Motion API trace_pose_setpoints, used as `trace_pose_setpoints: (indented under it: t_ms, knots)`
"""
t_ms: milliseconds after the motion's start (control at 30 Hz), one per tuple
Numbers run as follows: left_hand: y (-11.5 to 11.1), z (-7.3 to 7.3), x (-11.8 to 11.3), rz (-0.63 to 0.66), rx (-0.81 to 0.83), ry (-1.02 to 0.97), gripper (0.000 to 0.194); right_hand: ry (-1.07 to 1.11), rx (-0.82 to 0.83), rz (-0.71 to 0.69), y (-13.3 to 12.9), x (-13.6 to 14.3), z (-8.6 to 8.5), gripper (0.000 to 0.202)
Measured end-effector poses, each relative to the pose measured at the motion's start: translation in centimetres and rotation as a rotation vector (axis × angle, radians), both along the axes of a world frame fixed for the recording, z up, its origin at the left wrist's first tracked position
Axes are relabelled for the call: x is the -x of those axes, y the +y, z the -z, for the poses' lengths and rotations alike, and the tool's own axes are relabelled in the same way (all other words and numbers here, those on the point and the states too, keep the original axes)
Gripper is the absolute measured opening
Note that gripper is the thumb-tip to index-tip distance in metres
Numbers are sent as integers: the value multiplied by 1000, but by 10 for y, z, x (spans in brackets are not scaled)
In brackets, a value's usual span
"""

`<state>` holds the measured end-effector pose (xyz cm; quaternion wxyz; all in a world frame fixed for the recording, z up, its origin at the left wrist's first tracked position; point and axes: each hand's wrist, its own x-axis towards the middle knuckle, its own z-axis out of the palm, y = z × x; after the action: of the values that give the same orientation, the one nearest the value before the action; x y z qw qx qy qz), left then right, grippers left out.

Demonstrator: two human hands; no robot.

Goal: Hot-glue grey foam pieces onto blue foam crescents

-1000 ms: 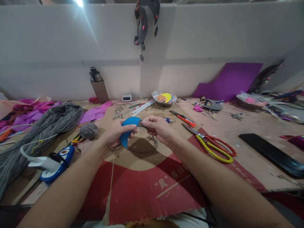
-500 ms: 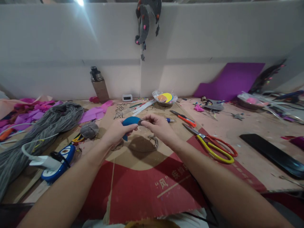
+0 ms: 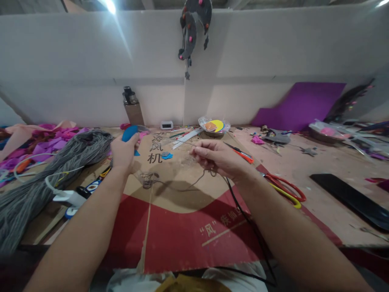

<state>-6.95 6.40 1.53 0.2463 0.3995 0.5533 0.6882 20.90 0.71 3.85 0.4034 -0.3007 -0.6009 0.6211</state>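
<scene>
My left hand (image 3: 124,151) is closed round a blue curved piece (image 3: 130,133), near the grey yarn bundle (image 3: 82,150). Above the middle of the cardboard (image 3: 176,194), my right hand (image 3: 212,157) pinches a thin strand whose far end I cannot follow. A grey cord (image 3: 148,180) lies loosely on the cardboard, running from a small tangle at the left to a loop below my right hand. Small blue pieces (image 3: 167,155) rest between my hands, beside the printed characters.
Scissors (image 3: 285,187) and a cutter (image 3: 243,155) lie right of my right hand. Farther right is a black flat object (image 3: 346,196). A bowl (image 3: 214,132) stands at the back; a power strip (image 3: 71,211) is at the left. A black cable hangs over the front edge.
My hands have moved apart. The left went left with the blue piece; the right shifted slightly right. The small blue pieces and more of the cord now show between them.
</scene>
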Motion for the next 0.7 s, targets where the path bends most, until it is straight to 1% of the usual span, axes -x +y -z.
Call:
trace_pose_setpoints:
  t_ms: [33,100,267,400,500,533,567,600,667,700]
  knots:
    - [4,1,5,-6,-61,-21,17,40,3,-11,-3,-3,-5,27]
    - [9,2,13,1,-114,-112,17,95,-1,-9,-11,-9,-15,27]
    - [15,2,26,-44,-121,-255,17,102,-72,45,-40,-22,-37,30]
    - [17,2,29,-34,-123,-363,20,166,-211,51,-69,-37,-56,23]
    - [16,1,26,4,-114,-387,21,207,-300,68,-83,-41,-62,17]
    - [15,1,25,29,-112,-389,21,164,-309,68,-84,-40,-61,18]
    - [15,0,23,61,-112,-383,21,83,-308,37,-83,-37,-58,21]
    - [14,0,22,97,-113,-371,21,-39,-299,-25,-81,-32,-53,22]
    - [12,0,18,158,-113,-341,19,-358,-289,-273,-73,-21,-39,23]
    - [12,0,16,183,-110,-332,17,-514,-328,-386,-67,-16,-30,21]
